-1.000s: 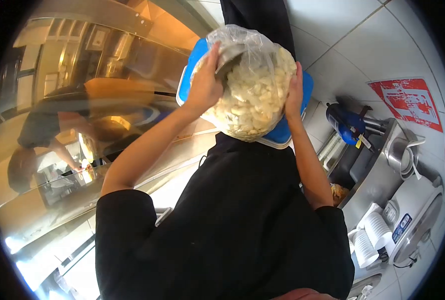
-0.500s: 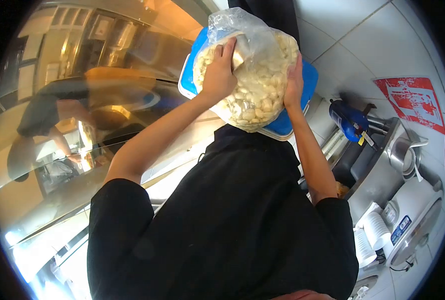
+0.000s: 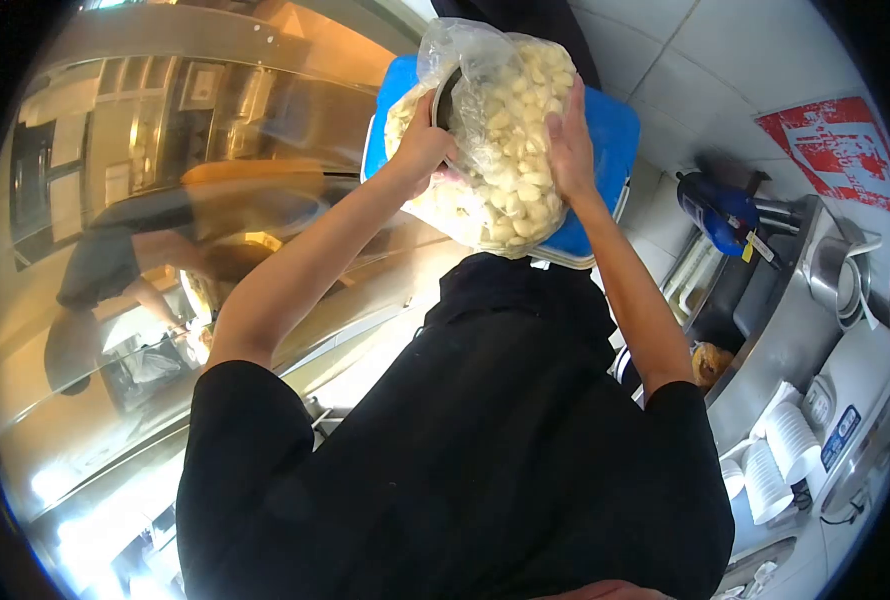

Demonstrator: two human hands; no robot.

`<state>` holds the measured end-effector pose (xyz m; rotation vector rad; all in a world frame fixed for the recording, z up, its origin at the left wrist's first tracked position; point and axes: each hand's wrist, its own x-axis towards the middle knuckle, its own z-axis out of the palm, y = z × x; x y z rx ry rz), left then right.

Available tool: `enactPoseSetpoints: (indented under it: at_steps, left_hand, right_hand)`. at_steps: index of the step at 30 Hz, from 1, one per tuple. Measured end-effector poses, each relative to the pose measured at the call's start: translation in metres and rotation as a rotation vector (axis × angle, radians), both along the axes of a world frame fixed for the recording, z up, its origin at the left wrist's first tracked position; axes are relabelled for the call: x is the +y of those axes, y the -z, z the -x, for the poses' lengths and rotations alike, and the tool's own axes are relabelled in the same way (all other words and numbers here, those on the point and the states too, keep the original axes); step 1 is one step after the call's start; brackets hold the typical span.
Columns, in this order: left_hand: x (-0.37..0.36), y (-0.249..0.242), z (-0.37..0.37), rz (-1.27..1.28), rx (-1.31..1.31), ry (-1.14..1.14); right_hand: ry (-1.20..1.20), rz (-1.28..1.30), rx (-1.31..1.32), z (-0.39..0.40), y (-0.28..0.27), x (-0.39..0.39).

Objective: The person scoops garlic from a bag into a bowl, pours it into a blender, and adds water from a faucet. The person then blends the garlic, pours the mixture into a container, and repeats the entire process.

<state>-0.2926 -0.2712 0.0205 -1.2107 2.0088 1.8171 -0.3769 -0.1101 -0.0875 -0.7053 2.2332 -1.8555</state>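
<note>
A clear plastic bag (image 3: 510, 215), full of pale rounded pieces that look like peeled garlic cloves (image 3: 530, 130), rests on a blue lid (image 3: 615, 150). My left hand (image 3: 423, 150) is closed on the rim of a round metal bowl (image 3: 445, 100), tilted at the bag's left part; loose plastic covers some of it. With the thumb in front and the fingers along its edge, my right hand (image 3: 570, 150) holds the bag's right side.
A steel counter with sink (image 3: 765, 350) runs along the right, with stacked white cups (image 3: 790, 440) and metal pots (image 3: 835, 275). A blue bottle-like object (image 3: 713, 215) is near the wall. At left, a shiny panel (image 3: 165, 200) mirrors a person.
My left hand has drawn back slightly down and left, and the metal bowl in it has tilted so its dark edge shows. My right hand stays at the bag's side.
</note>
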Motion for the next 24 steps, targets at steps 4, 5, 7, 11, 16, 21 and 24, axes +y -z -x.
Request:
enactPoseSetpoints:
  at_steps: [4, 5, 7, 11, 16, 21, 24]
  left_hand:
    - [-0.023, 0.007, -0.004, -0.259, 0.014, 0.030]
    - [-0.024, 0.007, -0.009, -0.322, 0.011, 0.035]
    - [-0.028, 0.005, -0.015, -0.352, 0.001, 0.017]
    - [-0.039, 0.025, -0.018, -0.502, 0.021, -0.059]
    - [-0.050, 0.044, -0.034, -0.694, 0.058, -0.050]
    - [-0.028, 0.054, -0.020, -0.651, 0.123, -0.090]
    - [-0.021, 0.006, -0.035, -0.734, 0.099, -0.287]
  right_hand:
    - [-0.008, -0.178, 0.202, -0.005, -0.009, 0.001]
    - [-0.012, -0.194, 0.202, -0.007, -0.009, 0.002]
    - [-0.011, -0.174, 0.153, -0.006, -0.017, -0.001]
    - [-0.030, -0.004, -0.126, -0.012, -0.045, 0.007]
    - [-0.048, 0.192, -0.197, -0.017, -0.057, 0.009]
    - [0.012, 0.109, 0.066, -0.018, -0.065, 0.001]
    - [-0.007, 0.044, 0.059, -0.009, -0.053, 0.013]
